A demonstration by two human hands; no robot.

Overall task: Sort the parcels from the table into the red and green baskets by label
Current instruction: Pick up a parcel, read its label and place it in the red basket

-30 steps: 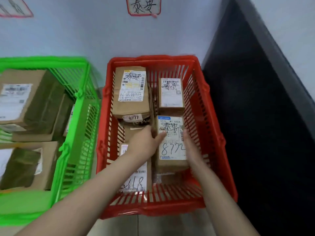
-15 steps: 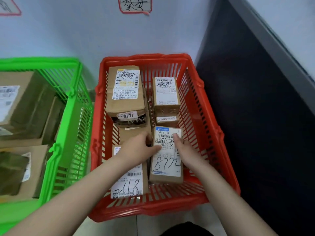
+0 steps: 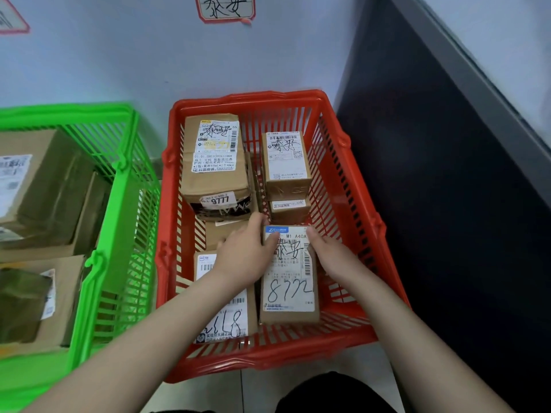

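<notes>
A brown parcel marked 8772 [image 3: 290, 290] lies in the front right of the red basket [image 3: 351, 186]. My left hand [image 3: 246, 251] grips its upper left edge and my right hand [image 3: 331, 254] grips its upper right edge. Beside it on the left lies a parcel with a handwritten number [image 3: 229, 320], partly under my left forearm. At the back of the basket sit a larger parcel marked 9777 [image 3: 214, 165] and a smaller box [image 3: 284, 162] on another box. The green basket [image 3: 125, 186] on the left holds several brown boxes.
Both baskets stand on a tiled floor against a pale wall. A handwritten sign [image 3: 225, 7] hangs above the red basket, and another sign [image 3: 12, 19] at the upper left. A dark panel [image 3: 447, 204] rises right of the red basket.
The 8772 parcel has come down and toward the front of the red basket, held by both hands. It now lies flat beside the front left parcel. The view has shifted slightly.
</notes>
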